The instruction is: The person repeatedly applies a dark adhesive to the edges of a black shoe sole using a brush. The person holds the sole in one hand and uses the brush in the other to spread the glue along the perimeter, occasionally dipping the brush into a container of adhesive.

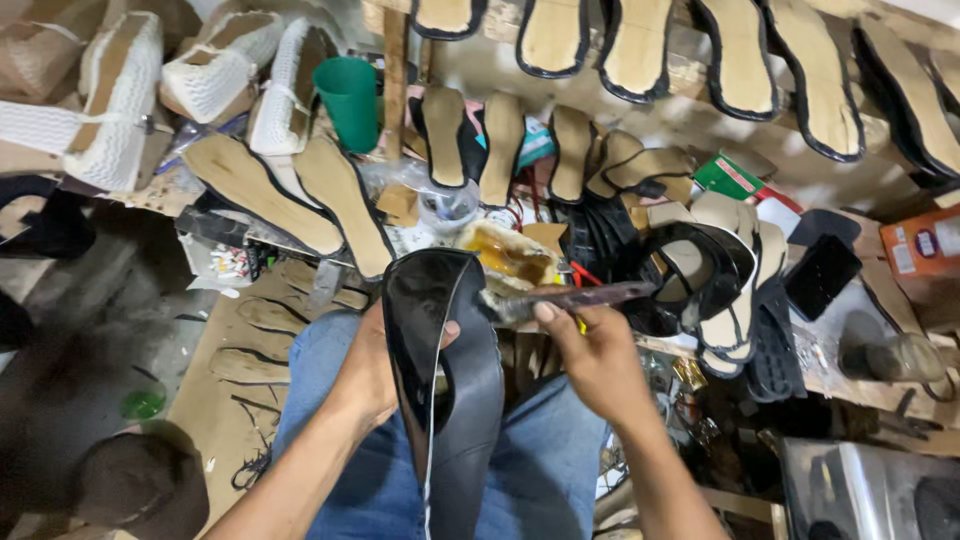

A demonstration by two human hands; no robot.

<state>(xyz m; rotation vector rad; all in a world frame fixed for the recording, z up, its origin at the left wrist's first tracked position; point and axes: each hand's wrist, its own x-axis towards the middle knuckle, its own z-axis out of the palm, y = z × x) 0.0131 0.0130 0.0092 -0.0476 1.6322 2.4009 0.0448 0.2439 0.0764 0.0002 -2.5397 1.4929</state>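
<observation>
Head view: left hand [368,375] grips black shoe sole [445,370]; right hand [598,355] pinches glue brush [570,298], gluing step; next needs even strokes.

Place: small shoemaking workshop, work done seated at floor level
Stock: tan insoles [262,193] laid out in pairs; black-edged soles [738,52] lined on a wooden rack
Finished goods: white woven sandals [112,95], black sandals [712,272]
Supplies: open glue tin [506,257], green plastic cup [350,100]
Floor: cardboard sheet [215,400] with cut soles
</observation>
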